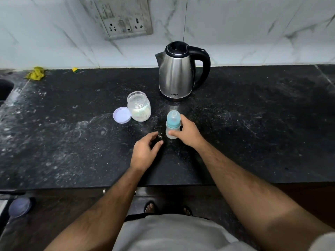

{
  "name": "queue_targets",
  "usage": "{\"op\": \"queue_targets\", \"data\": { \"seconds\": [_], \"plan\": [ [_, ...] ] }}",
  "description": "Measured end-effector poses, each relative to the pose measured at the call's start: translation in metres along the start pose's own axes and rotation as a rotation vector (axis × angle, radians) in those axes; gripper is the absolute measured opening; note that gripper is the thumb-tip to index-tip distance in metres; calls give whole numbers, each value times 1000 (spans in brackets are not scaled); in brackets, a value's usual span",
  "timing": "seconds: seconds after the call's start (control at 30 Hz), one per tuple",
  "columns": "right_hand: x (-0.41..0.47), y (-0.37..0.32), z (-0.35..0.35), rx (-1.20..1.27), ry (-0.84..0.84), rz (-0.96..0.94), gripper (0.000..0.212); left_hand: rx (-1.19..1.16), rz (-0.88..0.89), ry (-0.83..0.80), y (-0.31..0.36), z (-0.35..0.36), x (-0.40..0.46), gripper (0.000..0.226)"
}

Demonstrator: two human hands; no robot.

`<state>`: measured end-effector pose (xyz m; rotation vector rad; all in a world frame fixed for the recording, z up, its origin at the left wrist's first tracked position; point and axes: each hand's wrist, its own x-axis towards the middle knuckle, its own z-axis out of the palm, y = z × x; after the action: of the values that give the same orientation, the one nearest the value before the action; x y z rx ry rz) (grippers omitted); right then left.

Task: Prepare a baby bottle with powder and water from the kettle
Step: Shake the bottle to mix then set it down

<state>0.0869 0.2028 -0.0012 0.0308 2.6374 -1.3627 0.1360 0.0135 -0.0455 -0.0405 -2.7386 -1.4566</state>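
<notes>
Your right hand (187, 132) holds the baby bottle (173, 125), which stands upright on the black worktop (253, 124). Your left hand (145, 152) hangs just beside it, fingers loosely curled, holding nothing. The kettle (178, 71) stands behind the bottle. The open powder jar (139, 106) sits to the left, touching its lid (122, 115).

Right hand (188, 132) gripping, fingers (173, 133) curled, left hand (145, 151) loosely open
</notes>
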Motion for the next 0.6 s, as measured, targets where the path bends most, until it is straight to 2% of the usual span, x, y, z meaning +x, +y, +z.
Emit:
{"op": "queue_targets", "data": {
  "seconds": [0.2, 0.33, 0.43, 0.6],
  "plan": [
    [-13, 12, -15, 143, 78, -10, 56, 364, 266, -81, 1, 16, -30, 48],
    [-32, 22, -40, 231, 104, -29, 55, 620, 292, -181, -4, 29, -38, 67],
    [-45, 26, -55, 333, 104, -73, 67, 734, 262, -254, -10, 36, -36, 84],
    [-56, 28, -68, 492, 133, -91, 97, 778, 225, -266, -13, 44, -30, 91]
  ]
}}
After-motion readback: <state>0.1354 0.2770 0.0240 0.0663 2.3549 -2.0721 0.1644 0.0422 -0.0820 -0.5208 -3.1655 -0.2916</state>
